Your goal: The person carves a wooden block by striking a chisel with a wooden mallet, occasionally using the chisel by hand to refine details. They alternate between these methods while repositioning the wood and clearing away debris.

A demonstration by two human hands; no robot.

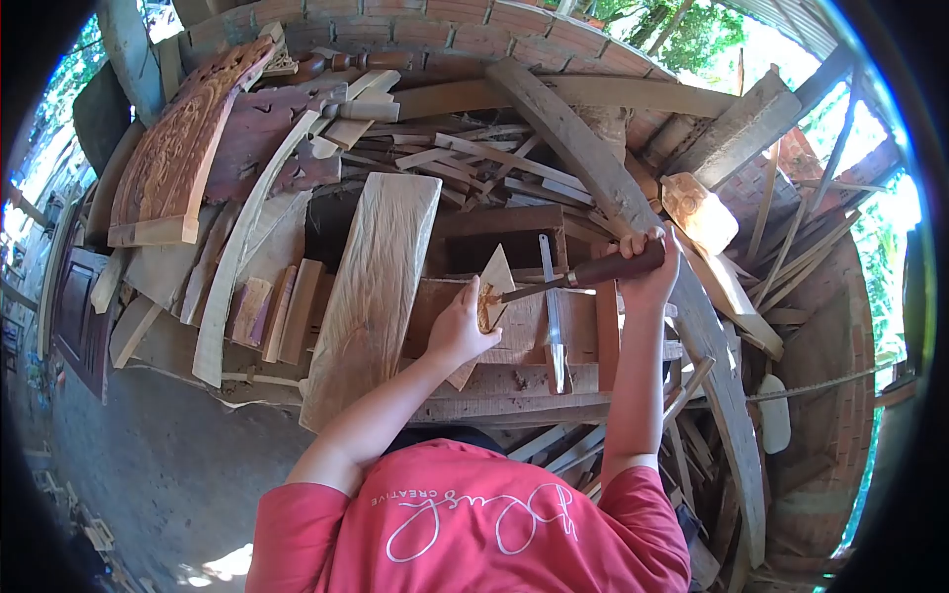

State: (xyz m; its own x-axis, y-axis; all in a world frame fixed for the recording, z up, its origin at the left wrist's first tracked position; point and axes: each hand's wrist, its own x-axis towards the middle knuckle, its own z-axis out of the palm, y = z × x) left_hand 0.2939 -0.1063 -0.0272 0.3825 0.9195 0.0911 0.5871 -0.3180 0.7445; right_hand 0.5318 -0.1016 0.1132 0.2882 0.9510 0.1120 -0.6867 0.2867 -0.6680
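Note:
My right hand (647,272) is wrapped round the dark wooden handle (623,267) of a chisel. Its metal blade (539,289) points left, and the tip meets a small carved brown wooden piece (486,306). My left hand (460,326) grips that piece, with its fingers covering part of it. Behind the piece lies a pale pointed board (496,265) on the wooden bench (455,405). A long flat metal tool (553,316) rests on the bench between my hands.
A wide pale plank (376,287) leans left of my left arm. Carved panels (188,148) stand at the far left. Long beams (593,158) slope down on the right. Scrap sticks (474,158) lie piled behind the bench, before a brick wall (474,35).

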